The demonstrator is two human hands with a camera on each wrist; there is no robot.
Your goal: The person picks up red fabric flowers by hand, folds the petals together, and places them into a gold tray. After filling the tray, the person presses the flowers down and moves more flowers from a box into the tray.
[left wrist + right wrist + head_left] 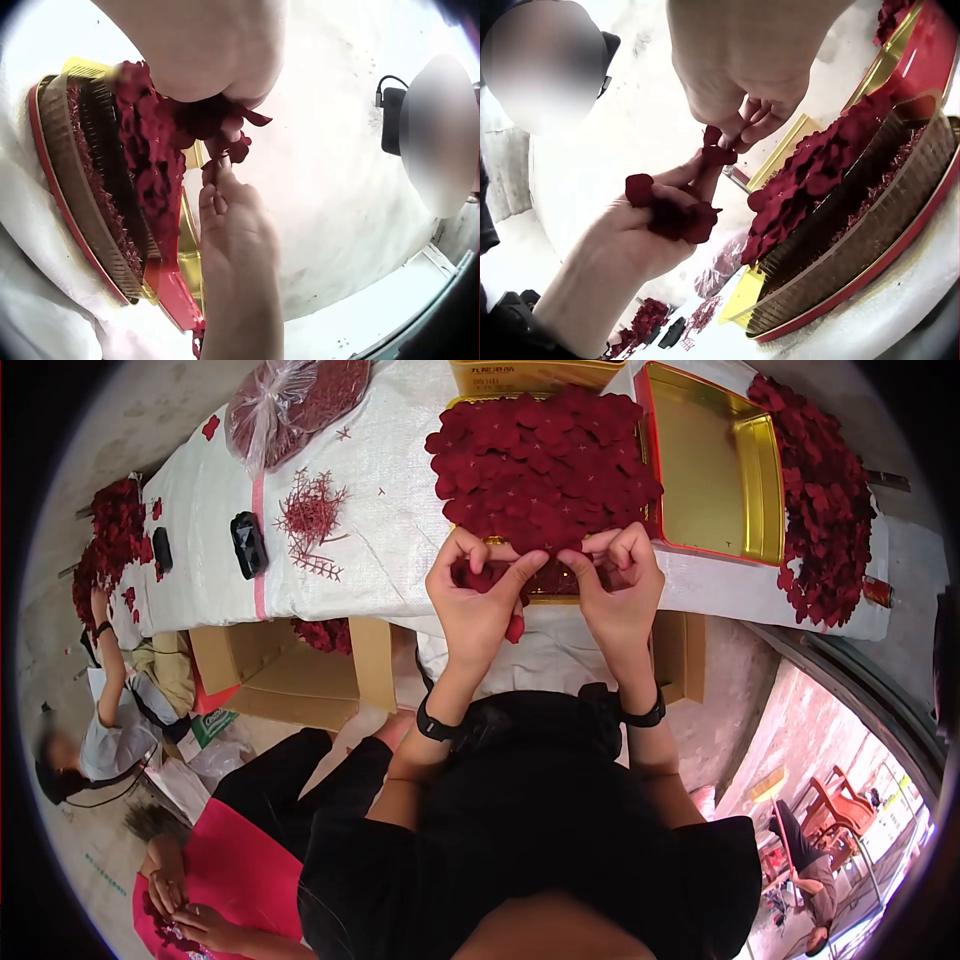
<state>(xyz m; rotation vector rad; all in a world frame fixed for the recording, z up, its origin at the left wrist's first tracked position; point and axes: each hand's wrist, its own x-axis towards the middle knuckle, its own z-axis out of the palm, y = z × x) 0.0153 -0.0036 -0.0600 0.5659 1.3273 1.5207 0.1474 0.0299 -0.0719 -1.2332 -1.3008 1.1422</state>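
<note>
My left hand [480,600] holds several dark red cloth flower pieces [694,221] in its curled fingers. Thumb and forefinger of that hand pinch another red flower piece [718,156]. The right hand [617,590] meets it there, its thumb and finger pinching the same piece, as the right wrist view shows. Just beyond both hands a layered heap of red flower pieces [545,465], some with small pale crosses at their centres, covers a container. Below the heap's edge, a clear plastic tray [832,259] holds thin red bits and stands in a red-rimmed tin lid.
Right of the heap lies a gold-lined red tin [715,480], with more red pieces [825,500] beyond. Leftward are red cross-shaped bits [310,510], a black object [248,545] and a plastic bag [300,405]. Cardboard boxes [300,680] stand below; another person [230,860] sits at left.
</note>
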